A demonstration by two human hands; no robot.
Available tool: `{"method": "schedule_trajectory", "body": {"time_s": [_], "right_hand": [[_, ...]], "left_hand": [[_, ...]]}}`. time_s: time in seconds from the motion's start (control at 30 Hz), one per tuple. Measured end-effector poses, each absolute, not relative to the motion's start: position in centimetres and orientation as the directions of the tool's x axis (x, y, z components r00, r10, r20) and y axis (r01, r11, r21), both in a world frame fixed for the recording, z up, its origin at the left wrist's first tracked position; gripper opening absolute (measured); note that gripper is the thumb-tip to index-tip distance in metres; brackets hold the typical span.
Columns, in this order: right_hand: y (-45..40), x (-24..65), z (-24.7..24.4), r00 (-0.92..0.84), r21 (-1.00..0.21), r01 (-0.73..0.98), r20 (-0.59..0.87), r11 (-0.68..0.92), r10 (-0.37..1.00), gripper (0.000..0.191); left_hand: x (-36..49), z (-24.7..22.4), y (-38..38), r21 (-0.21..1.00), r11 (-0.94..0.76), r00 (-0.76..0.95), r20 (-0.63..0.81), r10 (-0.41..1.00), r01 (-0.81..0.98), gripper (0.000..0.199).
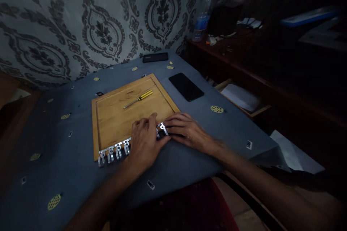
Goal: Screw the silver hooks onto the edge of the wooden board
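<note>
A metal hook rail with several double hooks lies along the near edge of a framed wooden board. My left hand covers the rail's middle, fingers bent over it onto the board and thumb stretched to the right along the near side. At the rail's right end, my right hand grips with its fingers close together; the fingertips are partly hidden behind the metal. One shiny hook shows between the two hands. Farther back on the board rests a screwdriver with a yellow and black handle.
A black smartphone lies right of the board, and a dark phone case near the wall. The table has a blue-grey cloth. At right stand a dark desk with a water bottle and an open drawer.
</note>
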State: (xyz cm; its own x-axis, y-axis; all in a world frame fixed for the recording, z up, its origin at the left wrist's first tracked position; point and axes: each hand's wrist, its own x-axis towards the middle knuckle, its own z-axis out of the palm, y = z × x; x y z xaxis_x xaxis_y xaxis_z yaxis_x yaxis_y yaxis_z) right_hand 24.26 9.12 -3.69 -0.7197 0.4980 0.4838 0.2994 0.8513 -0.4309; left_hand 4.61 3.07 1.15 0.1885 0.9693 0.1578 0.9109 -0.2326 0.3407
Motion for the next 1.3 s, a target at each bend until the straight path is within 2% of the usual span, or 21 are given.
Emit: {"method": "schedule_trajectory", "body": {"time_s": [0.33, 0.7, 0.8, 1.0, 1.07, 1.13, 1.3], "right_hand": [[9.1, 24.3, -3.9, -0.714, -0.442, 0.291, 0.490, 0.849, 0.500, 0.026], [9.4, 24.3, -4.4, -0.693, -0.455, 0.271, 0.519, 0.848, 0.500, 0.032], [9.4, 24.4, -4.5, -0.668, -0.498, 0.239, 0.539, 0.834, 0.513, 0.032], [11.3, 24.0, -2.6, -0.548, -0.678, 0.145, 0.552, 0.721, 0.629, 0.030], [13.3, 23.1, -2.0, -0.563, -0.661, 0.220, 0.514, 0.718, 0.647, 0.030], [15.5, 21.7, -1.5, -0.592, -0.587, 0.353, 0.462, 0.729, 0.660, 0.032], [19.7, 17.6, -1.4, -0.621, -0.504, 0.420, 0.447, 0.755, 0.644, 0.046]], "left_hand": [[4.7, 0.6, 3.3, 0.382, -0.208, 0.145, 0.186, 0.972, 0.900, 0.069], [4.8, 0.6, 3.2, 0.358, -0.214, 0.155, 0.188, 0.970, 0.909, 0.071], [4.8, 0.7, 3.3, 0.355, -0.220, 0.163, 0.184, 0.969, 0.909, 0.072], [4.9, 0.8, 3.2, 0.369, -0.209, 0.163, 0.152, 0.975, 0.906, 0.073], [5.0, 0.9, 3.2, 0.376, -0.194, 0.152, 0.139, 0.979, 0.906, 0.071], [5.1, 0.9, 3.2, 0.393, -0.184, 0.144, 0.129, 0.981, 0.901, 0.069], [5.2, 1.1, 3.4, 0.430, -0.161, 0.134, 0.093, 0.987, 0.888, 0.066]]}}
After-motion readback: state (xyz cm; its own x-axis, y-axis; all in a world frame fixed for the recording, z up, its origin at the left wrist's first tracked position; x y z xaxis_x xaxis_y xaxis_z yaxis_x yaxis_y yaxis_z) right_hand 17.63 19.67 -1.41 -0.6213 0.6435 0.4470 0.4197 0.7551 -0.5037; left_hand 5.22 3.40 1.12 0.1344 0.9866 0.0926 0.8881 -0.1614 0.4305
